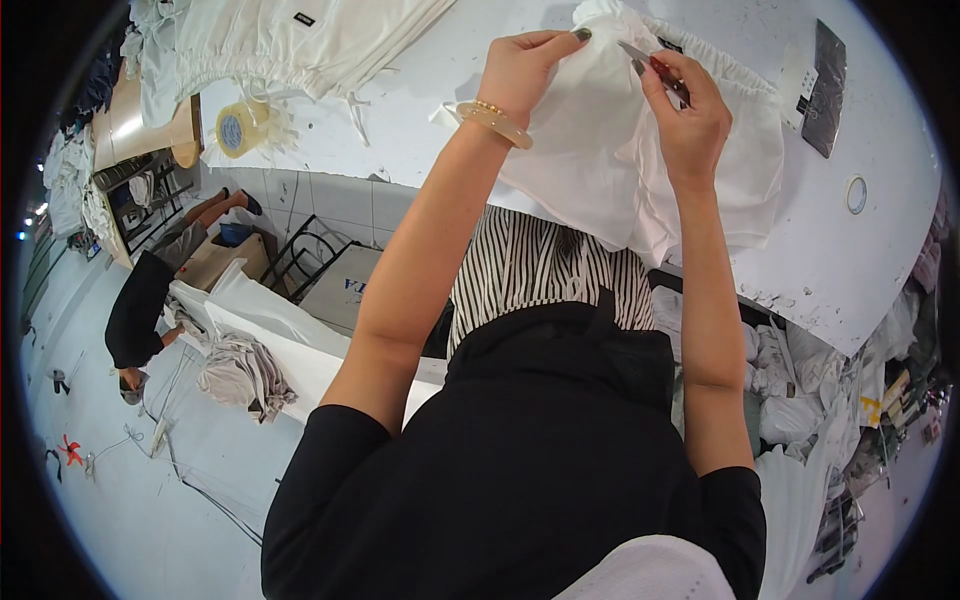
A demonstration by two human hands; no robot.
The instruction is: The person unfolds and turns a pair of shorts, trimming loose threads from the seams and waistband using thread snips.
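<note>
A pair of white shorts [585,140] with a gathered elastic waistband lies over the table's front edge, partly hanging down. My left hand [535,65] pinches its cloth near the waistband, thumb and fingers closed together. In my right hand [695,115] is a pair of thread snips [634,52] with red on the handle. Their pointed blades aim up and left, over the cloth and close to the left hand's fingertips. A dark label [671,45] shows at the waistband behind the right hand.
On the white table [420,110] lie more white garments [290,60], a tape roll [238,130], a dark packet [825,90] and a small ring of tape [856,195]. Thread scraps litter the edge. Bagged cloth [790,415] is heaped at right. Another person [140,305] works at the left.
</note>
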